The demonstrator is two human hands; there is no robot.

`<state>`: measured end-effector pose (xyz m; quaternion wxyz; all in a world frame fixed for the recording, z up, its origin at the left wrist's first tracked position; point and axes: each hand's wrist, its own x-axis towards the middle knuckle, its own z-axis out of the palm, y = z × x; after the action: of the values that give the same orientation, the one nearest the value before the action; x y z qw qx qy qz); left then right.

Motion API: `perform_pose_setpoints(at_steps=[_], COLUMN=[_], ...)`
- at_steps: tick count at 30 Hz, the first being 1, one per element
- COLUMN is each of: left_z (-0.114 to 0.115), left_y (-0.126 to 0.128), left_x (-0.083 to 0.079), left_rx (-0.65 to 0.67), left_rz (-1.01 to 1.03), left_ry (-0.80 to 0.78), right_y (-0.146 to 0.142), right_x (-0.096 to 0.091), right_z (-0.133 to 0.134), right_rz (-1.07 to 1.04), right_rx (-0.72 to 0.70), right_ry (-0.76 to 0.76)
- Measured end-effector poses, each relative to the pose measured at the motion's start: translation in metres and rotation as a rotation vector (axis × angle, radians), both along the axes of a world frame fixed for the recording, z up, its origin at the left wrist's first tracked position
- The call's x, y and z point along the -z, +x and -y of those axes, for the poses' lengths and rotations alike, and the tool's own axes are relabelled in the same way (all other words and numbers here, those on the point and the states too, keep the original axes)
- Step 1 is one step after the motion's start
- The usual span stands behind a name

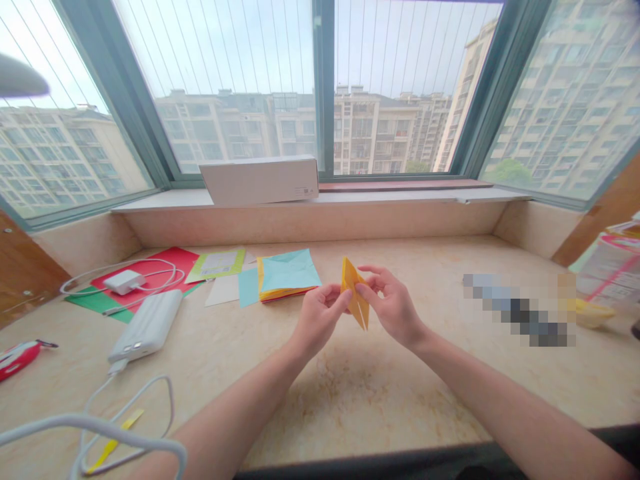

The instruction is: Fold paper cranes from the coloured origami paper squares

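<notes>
A folded piece of yellow origami paper is held up above the counter between my two hands. It is a narrow diamond shape with a slit at its lower tip. My left hand pinches its left edge between thumb and fingers. On the other side, my right hand grips the right edge, thumb on the near face and fingers behind. Just left of the hands lies a stack of folded paper, light blue on top with yellow and red beneath.
The stone counter runs below a window. Left are red paper, green paper, a white charger, a power bank and a looping white cable. A white box stands on the sill; a pixelated object lies right.
</notes>
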<state>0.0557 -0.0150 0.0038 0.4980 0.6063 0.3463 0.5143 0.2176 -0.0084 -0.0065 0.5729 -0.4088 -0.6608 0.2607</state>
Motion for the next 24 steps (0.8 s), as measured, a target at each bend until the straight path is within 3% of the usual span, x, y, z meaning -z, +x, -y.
perform_pose_setpoints(at_steps=[4,13,16,24], left_z=[-0.002,-0.009,-0.006,-0.005], left_y=[0.000,-0.003,-0.003,0.001], left_x=[0.002,0.005,0.004,0.011], left_rx=[0.022,-0.165,-0.190,-0.084], left_rz=[0.009,-0.001,-0.056,-0.016], left_ry=[-0.039,0.044,0.072,0.019], right_y=[-0.002,-0.010,-0.011,-0.006], right_x=[0.002,0.008,0.009,0.007], right_z=[0.000,0.002,0.001,-0.002], right_rz=[-0.018,-0.079,-0.062,-0.044], right_rx=[-0.006,-0.075,-0.042,0.025], right_ry=[-0.006,-0.054,-0.085,-0.093])
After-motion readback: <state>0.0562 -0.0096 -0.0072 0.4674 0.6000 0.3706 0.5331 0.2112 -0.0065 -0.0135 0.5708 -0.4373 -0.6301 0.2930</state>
